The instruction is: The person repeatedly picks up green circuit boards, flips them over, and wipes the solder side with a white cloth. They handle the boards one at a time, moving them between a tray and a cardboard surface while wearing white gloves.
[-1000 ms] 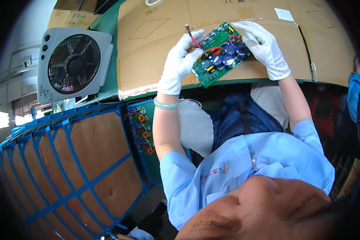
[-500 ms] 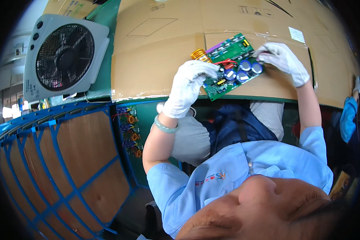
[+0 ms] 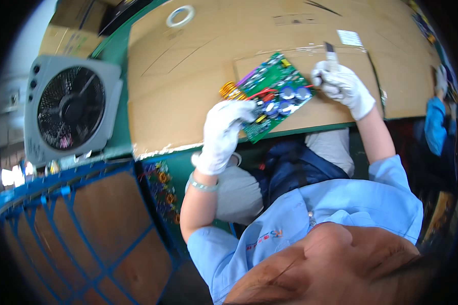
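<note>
A green circuit board [image 3: 279, 90] with blue capacitors, red wires and a copper coil [image 3: 229, 90] lies tilted on a cardboard sheet [image 3: 188, 71], its near corner over the table's edge. My left hand [image 3: 223, 133], in a white glove, grips the board's near left edge. At the board's right corner my gloved right hand [image 3: 343, 89] is closed around a small grey tool [image 3: 331, 51], which sticks up out of the fist.
A grey box fan [image 3: 71, 109] stands at the left. A tape roll [image 3: 180, 15] lies at the far edge of the cardboard. A blue wire cage [image 3: 76, 234] lined with cardboard is lower left, more boards [image 3: 163, 188] beside it. Another person's blue sleeve [image 3: 435, 119] is at the right.
The board has turned and now lies further right. My left hand slid to its near left edge. My right hand came off the board's top to its right corner.
</note>
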{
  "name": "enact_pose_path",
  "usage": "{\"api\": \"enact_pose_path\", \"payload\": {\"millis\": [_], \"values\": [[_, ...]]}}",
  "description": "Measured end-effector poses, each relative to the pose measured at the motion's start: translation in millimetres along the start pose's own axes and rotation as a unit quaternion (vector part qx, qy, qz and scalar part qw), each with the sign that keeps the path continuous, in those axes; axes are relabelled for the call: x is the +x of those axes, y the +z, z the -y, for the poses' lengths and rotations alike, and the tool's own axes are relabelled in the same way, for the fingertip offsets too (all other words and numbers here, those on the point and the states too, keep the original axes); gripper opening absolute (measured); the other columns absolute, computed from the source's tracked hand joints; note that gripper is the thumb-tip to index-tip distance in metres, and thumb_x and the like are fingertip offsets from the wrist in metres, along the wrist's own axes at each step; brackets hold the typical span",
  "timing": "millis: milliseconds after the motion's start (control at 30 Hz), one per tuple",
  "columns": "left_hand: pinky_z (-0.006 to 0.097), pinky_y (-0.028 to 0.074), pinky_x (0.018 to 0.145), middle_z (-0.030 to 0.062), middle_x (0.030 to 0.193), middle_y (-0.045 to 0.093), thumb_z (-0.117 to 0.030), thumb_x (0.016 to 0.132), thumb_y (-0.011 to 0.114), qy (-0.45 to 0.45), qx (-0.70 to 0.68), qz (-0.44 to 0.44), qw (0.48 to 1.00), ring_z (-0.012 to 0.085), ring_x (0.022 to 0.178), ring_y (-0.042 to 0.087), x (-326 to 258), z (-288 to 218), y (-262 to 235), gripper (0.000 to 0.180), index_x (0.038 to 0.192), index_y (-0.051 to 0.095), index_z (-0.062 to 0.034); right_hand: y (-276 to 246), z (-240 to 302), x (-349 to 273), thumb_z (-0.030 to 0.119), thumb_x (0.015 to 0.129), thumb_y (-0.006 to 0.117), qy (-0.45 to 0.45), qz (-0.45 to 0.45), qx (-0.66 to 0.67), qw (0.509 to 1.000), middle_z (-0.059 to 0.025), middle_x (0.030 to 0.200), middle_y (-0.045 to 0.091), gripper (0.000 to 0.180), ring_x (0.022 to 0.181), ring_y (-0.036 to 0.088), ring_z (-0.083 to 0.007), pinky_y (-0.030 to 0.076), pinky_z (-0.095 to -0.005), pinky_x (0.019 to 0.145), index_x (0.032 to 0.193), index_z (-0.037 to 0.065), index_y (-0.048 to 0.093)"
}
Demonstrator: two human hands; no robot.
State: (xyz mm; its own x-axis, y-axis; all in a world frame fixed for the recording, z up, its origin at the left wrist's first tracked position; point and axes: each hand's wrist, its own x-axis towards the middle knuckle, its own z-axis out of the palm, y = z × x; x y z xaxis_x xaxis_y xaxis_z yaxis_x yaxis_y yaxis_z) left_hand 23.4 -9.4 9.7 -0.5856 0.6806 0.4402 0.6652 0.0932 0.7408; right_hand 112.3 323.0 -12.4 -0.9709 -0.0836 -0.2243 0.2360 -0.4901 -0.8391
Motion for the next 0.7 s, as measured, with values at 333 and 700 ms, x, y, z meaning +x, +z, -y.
{"api": "enact_pose_path", "payload": {"millis": [333,700], "values": [[0.037,0.049,0.092,0.0133,0.105,0.073,0.001,0.083,0.062,-0.027,0.015,0.021,0.999,0.0267,0.100,0.067,3.3,-14.4,4.2,0.006,0.085,0.065,-0.0028,-14.0,-9.4,-12.0,0.022,0.095,0.065,-0.003,0.025,0.087,0.996,-0.0058,0.088,0.055,0.025,0.048,0.033,-0.0022,0.023,-0.0170,0.039,0.106,0.000,0.057],[0.036,0.052,0.096,0.0154,0.104,0.070,0.005,0.095,0.051,-0.155,-0.149,-0.039,0.976,0.0245,0.107,0.067,3.9,3.7,-0.1,0.013,0.094,0.063,0.0039,-37.8,-23.0,0.2,0.020,0.096,0.062,-0.029,-0.037,0.016,0.999,-0.0027,0.090,0.061,0.029,0.053,0.043,-0.0019,0.030,-0.0157,0.042,0.118,0.002,0.059]]}}
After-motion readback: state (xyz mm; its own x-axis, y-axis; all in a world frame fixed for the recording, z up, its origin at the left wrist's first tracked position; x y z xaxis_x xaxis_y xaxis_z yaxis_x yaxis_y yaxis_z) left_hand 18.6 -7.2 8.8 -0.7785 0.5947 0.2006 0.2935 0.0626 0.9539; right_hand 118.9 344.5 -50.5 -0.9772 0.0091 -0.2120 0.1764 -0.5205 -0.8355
